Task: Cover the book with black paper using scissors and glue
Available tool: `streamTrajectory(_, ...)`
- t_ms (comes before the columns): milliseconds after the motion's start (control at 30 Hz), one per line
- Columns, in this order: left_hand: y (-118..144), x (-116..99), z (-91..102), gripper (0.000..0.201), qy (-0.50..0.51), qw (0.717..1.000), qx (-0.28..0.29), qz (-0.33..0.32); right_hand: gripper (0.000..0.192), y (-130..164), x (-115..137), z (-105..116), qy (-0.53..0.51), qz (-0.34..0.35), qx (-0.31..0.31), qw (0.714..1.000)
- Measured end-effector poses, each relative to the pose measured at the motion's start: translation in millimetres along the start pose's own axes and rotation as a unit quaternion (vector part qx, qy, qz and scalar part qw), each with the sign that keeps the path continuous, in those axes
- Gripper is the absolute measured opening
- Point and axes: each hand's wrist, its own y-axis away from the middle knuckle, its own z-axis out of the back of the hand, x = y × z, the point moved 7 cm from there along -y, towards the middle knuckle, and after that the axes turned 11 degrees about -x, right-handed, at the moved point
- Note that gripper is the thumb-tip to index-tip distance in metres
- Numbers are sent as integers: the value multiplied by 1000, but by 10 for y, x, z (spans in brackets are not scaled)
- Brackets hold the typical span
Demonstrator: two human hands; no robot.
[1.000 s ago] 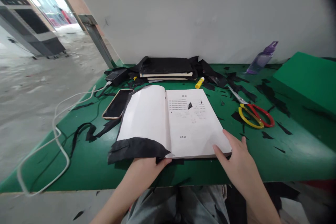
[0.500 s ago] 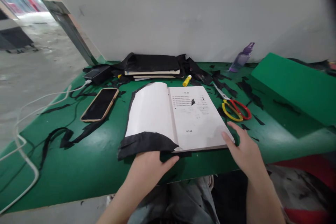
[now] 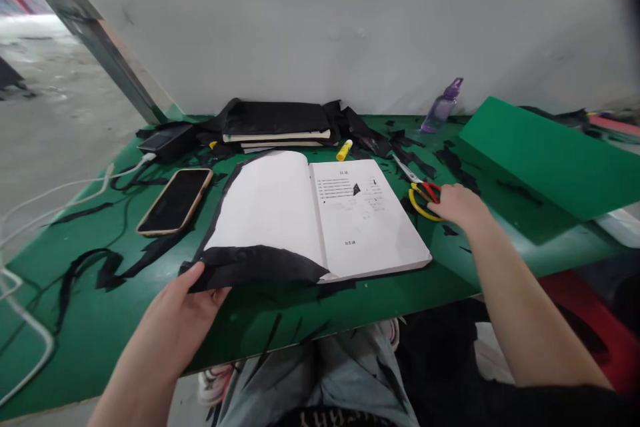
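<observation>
Head view, read from the left: a white cable [image 3: 30,320] loops off the edge of the green worktop [image 3: 125,320], and a phone [image 3: 175,201] lies face up beside black scraps. My left hand [image 3: 173,310] sits at the near-left corner of the open book [image 3: 315,217], its thumb pressed on the black paper strip [image 3: 255,265] that laps over the lower left page; the other fingers tuck under the edge, so it reads as a light pinch on the strip. Beyond the book a stack of black-covered books [image 3: 277,125] and a yellow glue stick [image 3: 344,149] lie near the wall. Just right of the book lie the scissors [image 3: 419,190], long axis running away from me, blades toward the wall and red and yellow handles nearest. My right hand [image 3: 463,207] is the nearer one, its fingers curled onto the handles; I cannot tell whether they have closed through the loops. A purple bottle [image 3: 443,105] and a green board [image 3: 545,157] lie farther right.
</observation>
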Motion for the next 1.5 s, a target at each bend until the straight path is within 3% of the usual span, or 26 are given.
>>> streamTrajectory(100, -50, -46, 54, 22, 43, 998, 15, 45, 36, -111, 15, -78, 4, -8, 35, 999)
streamTrajectory(233, -83, -142, 85, 34, -19, 998, 42, 48, 30, -212, 48, -128, -7, -15, 52, 999)
streamTrajectory(367, -120, -246, 73, 35, -137, 989, 44, 34, 38, -197, 17, -30, -24, -39, 0, 999)
streamTrajectory(533, -210, -332, 97, 68, -285, 956, 36, -53, 57, 58, -93, 202, -61, -92, -90, 990)
streamTrajectory(633, -254, -354, 108, 78, -389, 911, 52, -125, 44, 302, -158, 361, -207, -126, -201, 949)
streamTrajectory(700, -258, -448, 98, 81, -466, 860, 44, -204, 45, 483, -175, 403, -274, -134, -248, 919)
streamTrajectory(767, -210, -630, 33, 82, -543, 779, 18, -312, 48, 663, -154, 415, -337, -132, -274, 891)
streamTrajectory(833, -92, -805, -125, 76, -590, 692, 18, -415, 48, 831, -101, 415, -451, -125, -283, 837)
streamTrajectory(867, -15, -852, -238, 68, -588, 671, 51, -449, 50, 903, -51, 412, -494, -120, -272, 817)
streamTrajectory(933, 185, -862, -509, 45, -553, 650, 172, -492, 56, 1033, 73, 414, -537, -117, -242, 800)
streamTrajectory(1033, 537, -761, -881, 33, -477, 604, 348, -535, 52, 1197, 236, 434, -553, -135, -206, 796)
streamTrajectory(1133, 697, -566, -1133, 34, -453, 572, 443, -521, 51, 1307, 328, 453, -558, -141, -188, 796)
streamTrajectory(1267, 711, -391, -1321, 34, -439, 544, 488, -523, 44, 1369, 347, 471, -528, -102, -173, 825)
streamTrajectory(1367, 669, -352, -1380, 31, -431, 540, 498, -525, 49, 1413, 306, 500, -458, -85, -176, 867)
streamTrajectory(1500, 661, -364, -1419, 27, -431, 522, 514, -527, 60, 1508, 383, 545, -357, -56, -132, 923)
